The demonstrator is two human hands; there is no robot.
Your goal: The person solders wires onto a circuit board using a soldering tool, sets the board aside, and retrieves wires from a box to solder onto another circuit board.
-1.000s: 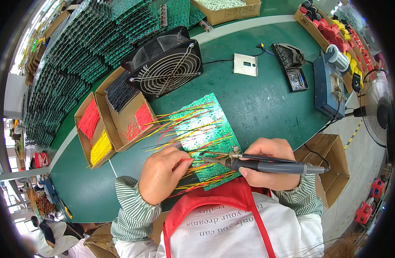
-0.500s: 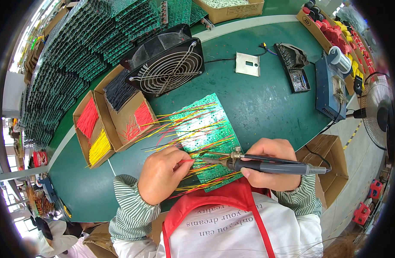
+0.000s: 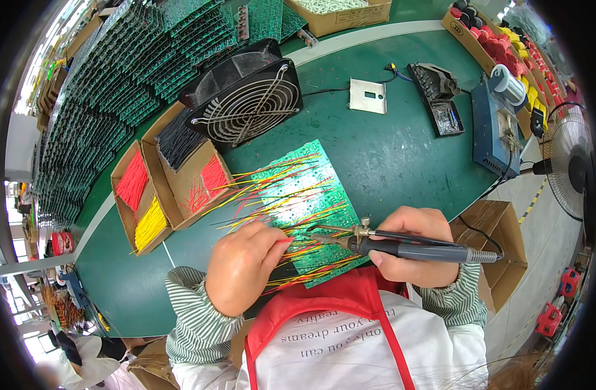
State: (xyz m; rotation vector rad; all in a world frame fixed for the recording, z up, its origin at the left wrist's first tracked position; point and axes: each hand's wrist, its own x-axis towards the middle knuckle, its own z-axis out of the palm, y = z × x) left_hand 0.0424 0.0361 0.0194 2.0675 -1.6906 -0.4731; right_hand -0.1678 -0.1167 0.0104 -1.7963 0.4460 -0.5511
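Head view, nearest the person at the worktop's (image 3: 402,156) near edge: the right hand (image 3: 418,253) is wrapped around a grey soldering iron (image 3: 415,249) whose long axis lies crosswise, tip aimed left over the green circuit board (image 3: 298,195). Just left of that tip, the left hand (image 3: 242,263) pinches a red wire (image 3: 286,241) in closed fingers, so both meet at the board's near part. Farther back stand cardboard boxes of wires (image 3: 174,175) and a black fan (image 3: 246,97).

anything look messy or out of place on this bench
Mostly tidy. A few loose red wires lie scattered on the floor of the cardboard box, apart from the neat red bundle. Nothing looks spilled or damaged on the green table.
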